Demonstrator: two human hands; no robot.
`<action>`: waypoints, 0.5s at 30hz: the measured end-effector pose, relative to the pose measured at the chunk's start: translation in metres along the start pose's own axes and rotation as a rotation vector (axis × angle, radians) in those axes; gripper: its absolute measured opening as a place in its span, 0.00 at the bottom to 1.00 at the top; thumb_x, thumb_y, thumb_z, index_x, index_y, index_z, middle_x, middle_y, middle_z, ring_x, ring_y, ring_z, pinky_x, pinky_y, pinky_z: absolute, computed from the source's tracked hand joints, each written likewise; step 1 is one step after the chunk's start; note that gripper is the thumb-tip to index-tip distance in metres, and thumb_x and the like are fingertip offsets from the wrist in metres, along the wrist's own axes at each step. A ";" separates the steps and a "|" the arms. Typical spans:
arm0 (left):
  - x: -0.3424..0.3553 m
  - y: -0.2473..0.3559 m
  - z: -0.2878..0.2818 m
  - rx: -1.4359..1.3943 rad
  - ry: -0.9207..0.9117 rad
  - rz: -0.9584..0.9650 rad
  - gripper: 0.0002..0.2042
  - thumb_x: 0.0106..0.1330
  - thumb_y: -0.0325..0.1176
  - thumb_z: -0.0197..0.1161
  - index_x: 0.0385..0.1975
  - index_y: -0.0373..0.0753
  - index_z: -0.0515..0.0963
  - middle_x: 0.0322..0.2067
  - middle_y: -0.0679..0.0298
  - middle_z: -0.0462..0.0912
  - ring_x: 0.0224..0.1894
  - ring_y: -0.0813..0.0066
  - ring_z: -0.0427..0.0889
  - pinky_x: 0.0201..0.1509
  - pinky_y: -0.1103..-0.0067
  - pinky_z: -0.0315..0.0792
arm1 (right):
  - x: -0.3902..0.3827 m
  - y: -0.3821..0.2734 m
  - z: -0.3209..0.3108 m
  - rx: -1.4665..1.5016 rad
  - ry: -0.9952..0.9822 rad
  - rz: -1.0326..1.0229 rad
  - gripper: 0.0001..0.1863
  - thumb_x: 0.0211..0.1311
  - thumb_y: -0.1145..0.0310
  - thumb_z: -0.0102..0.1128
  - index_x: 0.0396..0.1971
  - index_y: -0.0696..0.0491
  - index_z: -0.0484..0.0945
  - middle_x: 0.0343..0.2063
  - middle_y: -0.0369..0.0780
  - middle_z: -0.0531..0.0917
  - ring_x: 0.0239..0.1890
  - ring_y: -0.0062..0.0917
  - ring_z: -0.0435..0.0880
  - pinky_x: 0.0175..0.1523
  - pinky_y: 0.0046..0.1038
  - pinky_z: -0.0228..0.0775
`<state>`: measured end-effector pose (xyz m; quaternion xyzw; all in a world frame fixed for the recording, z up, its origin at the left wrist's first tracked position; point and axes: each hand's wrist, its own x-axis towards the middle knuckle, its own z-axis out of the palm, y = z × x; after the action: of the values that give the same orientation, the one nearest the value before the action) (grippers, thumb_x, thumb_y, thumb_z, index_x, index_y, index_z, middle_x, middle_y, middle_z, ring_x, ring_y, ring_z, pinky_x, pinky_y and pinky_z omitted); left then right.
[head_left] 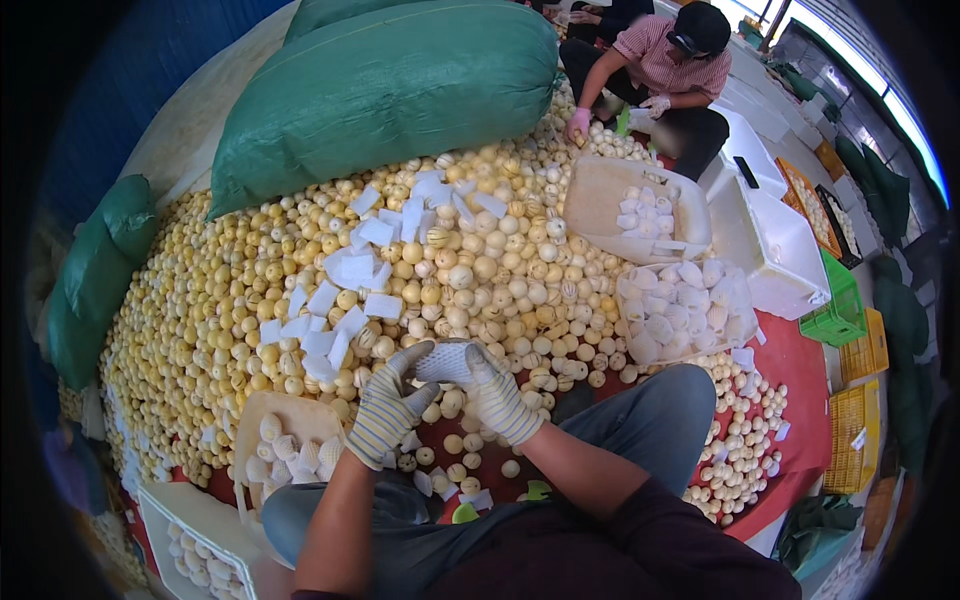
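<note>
A white foam net sleeve (443, 362) is stretched between my hands, just above the near edge of a large heap of round yellow fruits (250, 290). My left hand (388, 402), in a striped knit glove, closes on the sleeve's left end. At its other end, my right hand (503, 397), gloved the same way, grips with thumb and fingers. Whether a fruit is inside the sleeve I cannot tell. Flat white foam sleeves (355, 270) lie scattered over the heap. By my left knee, a beige tub (243, 440) holds several fruits in white netting.
To the right stand two more beige tubs (575, 215) with white-netted contents. A large green sack (385, 95) lies across the heap's back. A co-worker (665, 60) crouches at the far right. White foam boxes (765, 235), a green crate (835, 305) and a yellow crate (850, 435) line the right side.
</note>
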<state>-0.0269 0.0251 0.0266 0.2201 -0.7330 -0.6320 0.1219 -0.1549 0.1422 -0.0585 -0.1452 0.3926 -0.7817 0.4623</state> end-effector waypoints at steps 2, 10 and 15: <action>0.000 0.003 -0.008 -0.351 -0.061 -0.106 0.25 0.59 0.22 0.66 0.58 0.33 0.71 0.52 0.62 0.79 0.46 0.76 0.78 0.51 0.80 0.75 | 0.009 0.011 -0.003 0.099 -0.085 0.000 0.30 0.71 0.47 0.50 0.57 0.59 0.71 0.50 0.40 0.79 0.52 0.24 0.78 0.61 0.27 0.68; 0.011 -0.008 -0.010 -0.442 -0.196 -0.231 0.20 0.62 0.21 0.62 0.56 0.33 0.73 0.50 0.61 0.80 0.50 0.75 0.79 0.50 0.80 0.75 | 0.011 0.034 -0.017 -0.175 -0.094 0.131 0.30 0.73 0.44 0.45 0.59 0.54 0.72 0.47 0.38 0.81 0.50 0.22 0.78 0.59 0.27 0.69; 0.018 -0.018 0.008 0.042 -0.199 -0.431 0.17 0.65 0.24 0.60 0.54 0.32 0.75 0.41 0.63 0.83 0.42 0.79 0.81 0.45 0.81 0.76 | 0.078 0.047 -0.118 -0.925 0.350 0.129 0.21 0.68 0.59 0.55 0.52 0.58 0.75 0.40 0.46 0.83 0.40 0.29 0.82 0.48 0.30 0.74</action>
<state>-0.0431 0.0217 0.0062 0.3105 -0.6903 -0.6468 -0.0932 -0.2377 0.1213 -0.1807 -0.1769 0.7782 -0.5081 0.3240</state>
